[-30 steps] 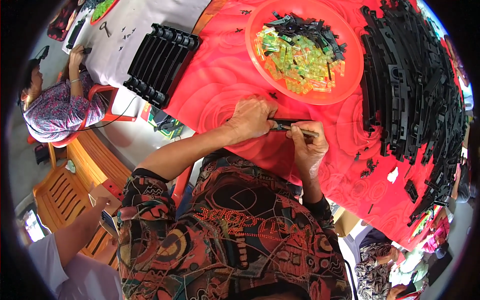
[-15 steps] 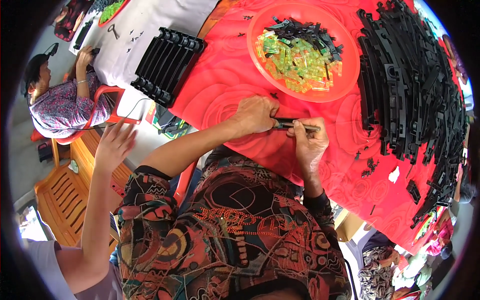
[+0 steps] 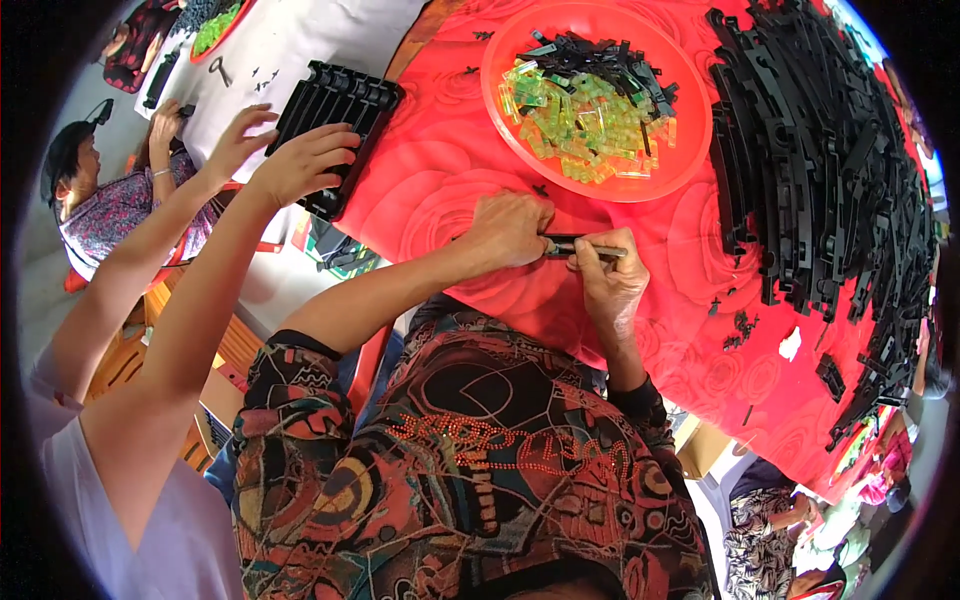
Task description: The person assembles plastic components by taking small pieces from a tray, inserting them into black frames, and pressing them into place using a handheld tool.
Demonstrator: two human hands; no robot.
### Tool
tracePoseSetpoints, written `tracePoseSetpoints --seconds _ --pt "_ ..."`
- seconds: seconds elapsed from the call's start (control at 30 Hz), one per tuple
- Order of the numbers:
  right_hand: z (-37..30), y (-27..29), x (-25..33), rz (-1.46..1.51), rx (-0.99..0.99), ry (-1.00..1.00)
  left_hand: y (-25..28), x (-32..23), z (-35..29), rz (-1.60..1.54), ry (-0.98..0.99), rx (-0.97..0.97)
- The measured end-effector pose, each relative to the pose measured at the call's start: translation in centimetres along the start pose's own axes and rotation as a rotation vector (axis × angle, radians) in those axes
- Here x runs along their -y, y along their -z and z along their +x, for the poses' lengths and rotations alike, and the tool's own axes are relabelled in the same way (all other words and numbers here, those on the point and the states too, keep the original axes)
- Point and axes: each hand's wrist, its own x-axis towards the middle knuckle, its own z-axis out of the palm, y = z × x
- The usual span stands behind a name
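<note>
Over the near edge of the red cloth, my left hand [image 3: 508, 230] is closed on a narrow black plastic strip [image 3: 563, 241], most of which its fingers hide. To its right, my right hand [image 3: 612, 275] pinches a slim, greyish, stick-like tool [image 3: 610, 251] between thumb and fingers. The tool's tip meets the strip beside my left fingertips; its exact kind is unclear. Beyond my hands stands a round red-orange basin [image 3: 503, 150], holding small clear yellow-green pieces [image 3: 590, 135] and small black pieces [image 3: 610, 68].
A large heap of long black strips [image 3: 800, 160] covers the right of the table. At the left, another person's hands [image 3: 300, 165] reach to a row of black strips [image 3: 340, 125]. A further person [image 3: 130, 200] sits beyond. Small black bits [image 3: 738, 330] lie at the right.
The other person at the left has brought both hands up and forward onto the row of black strips. My own hands keep their grip and have hardly moved.
</note>
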Motion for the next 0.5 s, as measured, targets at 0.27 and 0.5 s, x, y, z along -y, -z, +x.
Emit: tracePoseSetpoints --seconds 0.27,0.5 --pt "-0.2 -0.7 1.4 0.196 -0.054 -0.032 0.2 0.1 -0.1 0.049 0.014 -0.012" --pt "-0.8 0.3 2.0 0.176 -0.101 0.062 -0.2 1.5 -0.5 -0.026 -0.002 -0.061"
